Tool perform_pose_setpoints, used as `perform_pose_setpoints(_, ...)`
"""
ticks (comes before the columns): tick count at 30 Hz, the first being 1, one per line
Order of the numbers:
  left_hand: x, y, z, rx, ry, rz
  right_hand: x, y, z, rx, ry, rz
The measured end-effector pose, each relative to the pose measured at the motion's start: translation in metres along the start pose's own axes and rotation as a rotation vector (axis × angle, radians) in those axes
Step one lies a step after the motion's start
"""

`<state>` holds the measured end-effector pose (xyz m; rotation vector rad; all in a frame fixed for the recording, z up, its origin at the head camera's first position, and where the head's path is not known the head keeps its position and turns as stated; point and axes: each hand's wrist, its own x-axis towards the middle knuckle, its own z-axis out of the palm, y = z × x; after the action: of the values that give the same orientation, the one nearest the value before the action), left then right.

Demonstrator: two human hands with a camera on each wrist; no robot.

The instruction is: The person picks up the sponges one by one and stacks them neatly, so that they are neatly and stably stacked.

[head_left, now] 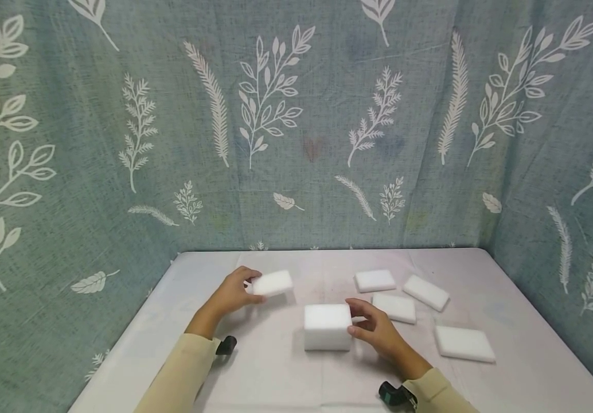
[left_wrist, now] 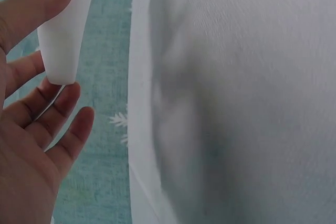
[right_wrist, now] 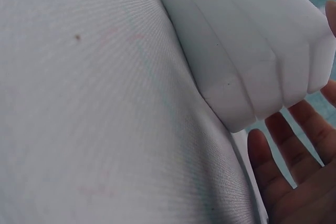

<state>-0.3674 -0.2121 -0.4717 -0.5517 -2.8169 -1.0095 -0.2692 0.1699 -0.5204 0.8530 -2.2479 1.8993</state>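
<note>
In the head view, my left hand (head_left: 231,293) pinches a white sponge block (head_left: 273,283) by its left end, thumb in front and fingers behind. The left wrist view shows this sponge (left_wrist: 65,45) between the thumb and fingers, raised off the table. A neat stack of white sponges (head_left: 327,328) stands upright near the table's middle. My right hand (head_left: 376,330) holds the stack at its right end, thumb and fingertips at its corners. Several layers of the stack (right_wrist: 247,51) show in the right wrist view, fingertips right at their edges.
Loose white sponges lie flat to the right: one at the back (head_left: 375,280), an angled one (head_left: 426,292), one behind the right hand (head_left: 396,308) and one nearer (head_left: 464,344). A pale cloth covers the table (head_left: 265,373). A leaf-patterned curtain (head_left: 296,218) hangs around it.
</note>
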Motion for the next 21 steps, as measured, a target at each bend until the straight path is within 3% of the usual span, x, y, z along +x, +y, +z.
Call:
perform_pose_setpoints(4, -0.001, 0.007, 0.002, 0.009, -0.001, 0.012, 0.0, -0.001, 0.0, -0.005, -0.001, 0.017)
perform_pose_setpoints(7, 0.0, 0.012, 0.003, 0.023, -0.003, 0.026, 0.001, 0.012, -0.001, -0.002, 0.011, 0.028)
perform_pose_setpoints(21, -0.004, 0.035, 0.003, 0.023, -0.007, 0.123, 0.0, 0.014, -0.001, -0.006, 0.013, 0.031)
